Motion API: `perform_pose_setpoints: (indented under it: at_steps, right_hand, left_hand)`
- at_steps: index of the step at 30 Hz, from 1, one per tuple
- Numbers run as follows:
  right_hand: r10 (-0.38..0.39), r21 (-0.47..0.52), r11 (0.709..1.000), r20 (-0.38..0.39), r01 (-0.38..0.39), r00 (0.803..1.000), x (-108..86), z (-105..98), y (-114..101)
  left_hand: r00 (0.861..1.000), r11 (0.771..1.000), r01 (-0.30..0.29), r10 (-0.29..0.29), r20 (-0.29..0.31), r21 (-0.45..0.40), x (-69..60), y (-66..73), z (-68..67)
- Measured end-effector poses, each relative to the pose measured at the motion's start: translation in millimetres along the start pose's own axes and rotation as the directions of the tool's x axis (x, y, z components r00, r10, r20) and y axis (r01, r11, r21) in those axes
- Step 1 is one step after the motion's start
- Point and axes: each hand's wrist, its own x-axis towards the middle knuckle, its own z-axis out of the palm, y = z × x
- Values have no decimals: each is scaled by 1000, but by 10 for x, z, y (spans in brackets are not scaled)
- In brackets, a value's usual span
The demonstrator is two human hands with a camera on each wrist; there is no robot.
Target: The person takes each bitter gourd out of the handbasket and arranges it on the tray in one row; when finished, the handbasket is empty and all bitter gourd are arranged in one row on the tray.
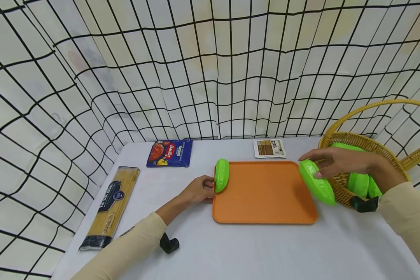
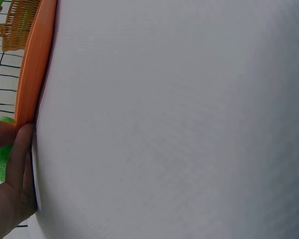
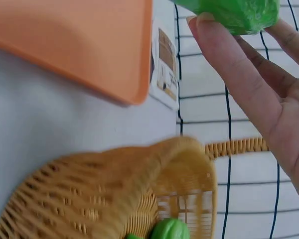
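Observation:
My right hand (image 1: pixel 343 160) grips a glossy, bright green, long vegetable-like piece (image 1: pixel 316 182) between thumb and fingers, above the right end of an orange tray (image 1: pixel 266 194). In the right wrist view, the thumb presses on one side of this green piece (image 3: pixel 239 12). A similar green piece (image 1: pixel 222 175) lies along the tray's left edge. There, my left hand (image 1: pixel 199 189) pinches the tray's rim, its thumb above and fingers along the outside in the left wrist view. Several more green pieces (image 1: pixel 358 182) sit inside a wicker basket (image 1: pixel 341 186), partly hidden by my right arm.
The basket's tall handle (image 1: pixel 371 104) arches up at the right. Behind the tray lies a small white-and-brown packet (image 1: pixel 269 148). A blue Barilla pouch (image 1: pixel 169 153) and a spaghetti pack (image 1: pixel 112 206) lie to the left. Black netting (image 1: pixel 231 77) over white cloth encloses the table.

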Motion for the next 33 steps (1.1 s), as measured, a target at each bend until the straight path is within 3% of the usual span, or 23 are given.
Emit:
perform_pose_setpoints:
  at_steps: [7, 18, 33]
  right_hand:
    - [-20, 52, 998, 29, 19, 999, 154, 102, -85]
    - [12, 33, 999, 4, -13, 1000, 367, 216, -162]
    - [16, 73, 997, 23, -18, 1000, 686, 365, -143]
  left_hand:
    - [1000, 1000, 0, 0, 4, -4, -5, -15, 5]
    - [1000, 1000, 0, 0, 2, 1, 10, -21, 21]
    - [1000, 1000, 1, -1, -4, 2, -22, -4, -1]
